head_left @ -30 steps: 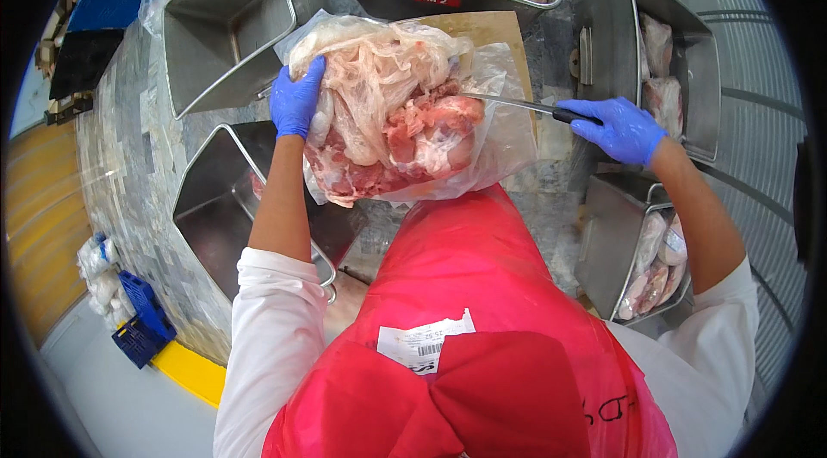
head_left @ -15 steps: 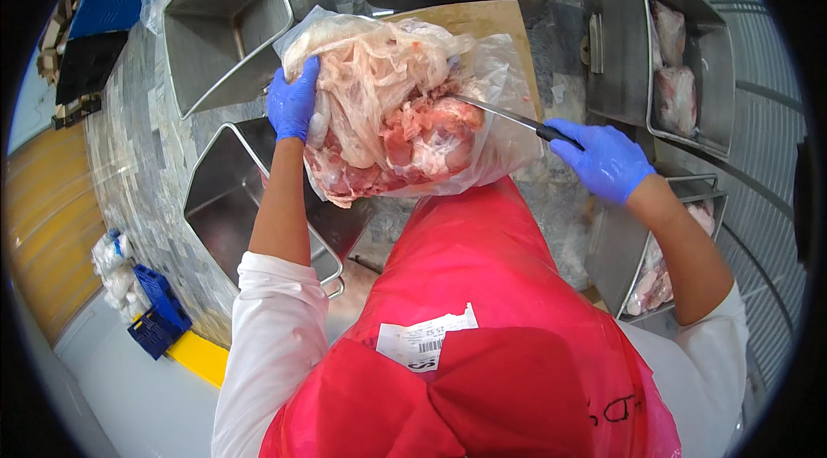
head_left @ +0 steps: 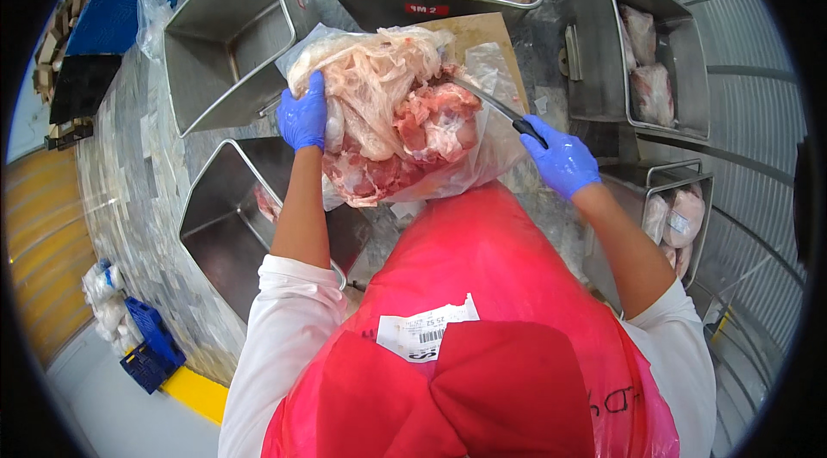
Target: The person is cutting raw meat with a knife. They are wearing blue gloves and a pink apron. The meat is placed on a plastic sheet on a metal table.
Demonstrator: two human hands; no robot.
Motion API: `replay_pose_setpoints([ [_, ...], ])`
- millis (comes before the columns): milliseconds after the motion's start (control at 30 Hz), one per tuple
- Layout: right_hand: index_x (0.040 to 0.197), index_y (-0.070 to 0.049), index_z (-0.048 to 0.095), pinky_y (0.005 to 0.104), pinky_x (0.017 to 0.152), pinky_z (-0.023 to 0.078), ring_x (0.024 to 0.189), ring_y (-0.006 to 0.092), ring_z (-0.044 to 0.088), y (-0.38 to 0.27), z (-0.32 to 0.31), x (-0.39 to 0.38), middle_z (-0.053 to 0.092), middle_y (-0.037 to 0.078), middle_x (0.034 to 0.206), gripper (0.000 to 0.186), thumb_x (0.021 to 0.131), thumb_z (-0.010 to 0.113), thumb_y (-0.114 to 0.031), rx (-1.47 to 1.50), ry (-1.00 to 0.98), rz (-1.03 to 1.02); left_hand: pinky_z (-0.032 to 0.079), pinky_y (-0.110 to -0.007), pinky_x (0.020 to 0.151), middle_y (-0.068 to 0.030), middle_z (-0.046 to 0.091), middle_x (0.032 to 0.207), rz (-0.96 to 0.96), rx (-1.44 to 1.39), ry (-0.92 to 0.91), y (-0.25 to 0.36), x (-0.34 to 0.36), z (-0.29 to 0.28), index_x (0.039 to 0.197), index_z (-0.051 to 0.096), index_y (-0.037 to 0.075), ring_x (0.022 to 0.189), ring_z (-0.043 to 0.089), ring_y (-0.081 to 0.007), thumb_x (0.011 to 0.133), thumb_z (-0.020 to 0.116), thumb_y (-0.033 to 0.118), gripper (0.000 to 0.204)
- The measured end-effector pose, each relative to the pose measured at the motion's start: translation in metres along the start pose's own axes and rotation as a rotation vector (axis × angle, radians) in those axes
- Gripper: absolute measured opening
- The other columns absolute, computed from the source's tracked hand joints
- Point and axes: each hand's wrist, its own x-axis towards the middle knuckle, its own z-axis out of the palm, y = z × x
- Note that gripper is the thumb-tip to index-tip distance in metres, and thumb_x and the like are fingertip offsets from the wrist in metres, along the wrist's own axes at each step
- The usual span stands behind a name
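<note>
A large piece of raw pink meat (head_left: 441, 124) lies in front of me on a tan board (head_left: 506, 34). A pale film, plastic or membrane (head_left: 366, 74), covers its far left part, and a clear plastic bag (head_left: 495, 137) spreads under its right side. My left hand (head_left: 303, 115), in a blue glove, grips the covered meat at its left edge. In my right hand (head_left: 562, 160), also gloved in blue, is the black handle of a knife (head_left: 497, 105). Its thin blade slants up to the left, with the tip at the meat's far right side, partly hidden there.
Metal bins surround the board: one at the far left (head_left: 185, 53), one at the near left (head_left: 202, 208), one holding wrapped meat (head_left: 370, 1) at the far side. Two more with meat stand right, far (head_left: 699, 87) and near (head_left: 705, 221). Blue crates (head_left: 129, 14) lie further left.
My right hand and the knife have moved left, closer to the meat. The left hand has shifted slightly right and nearer, still gripping. The whole view has shifted a little.
</note>
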Motion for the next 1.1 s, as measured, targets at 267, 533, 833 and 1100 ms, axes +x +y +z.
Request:
replay_pose_setpoints([
  [267,0.136,-0.019,0.064,0.0513,0.094,0.054,0.107,0.0423,0.068,-0.019,-0.069,0.011,0.071,0.021,0.12,0.05,0.101,0.051,-0.051,-0.177,-0.213,-0.101,0.051,-0.052,0.1,-0.0335,0.067,0.122,0.063,0.066,-0.032,0.009,0.014,0.002,0.124,0.068,-0.003,0.114,0.066,-0.0479,0.077,0.068,0.076,0.092],
  [533,0.127,-0.015,0.071,0.0479,0.095,0.054,0.106,0.0386,0.071,-0.035,-0.099,0.061,0.074,0.017,0.114,0.049,0.099,0.049,-0.049,-0.331,-0.457,-0.111,0.051,-0.051,0.101,-0.0331,0.067,0.124,0.05,0.086,-0.054,0.019,0.009,-0.002,0.125,0.069,-0.001,0.116,0.065,-0.0461,0.078,0.066,0.076,0.09],
  [833,0.143,-0.018,0.06,0.0483,0.098,0.052,0.114,0.0444,0.065,0.064,0.009,0.035,0.07,0.022,0.124,0.05,0.102,0.054,-0.046,0.054,-0.083,-0.132,0.049,-0.051,0.103,-0.0334,0.065,0.127,-0.002,0.052,-0.062,0.019,0.001,-0.003,0.128,0.068,0.001,0.118,0.064,-0.0467,0.078,0.068,0.074,0.089],
  [1100,0.141,-0.011,0.061,0.0476,0.099,0.052,0.113,0.0436,0.067,0.148,0.062,0.003,0.069,0.026,0.122,0.048,0.103,0.056,-0.04,0.493,0.141,-0.091,0.049,-0.05,0.103,-0.0318,0.066,0.128,0.014,0.057,-0.057,0.009,0.008,0.001,0.128,0.067,-0.002,0.12,0.063,-0.0457,0.079,0.069,0.073,0.09],
])
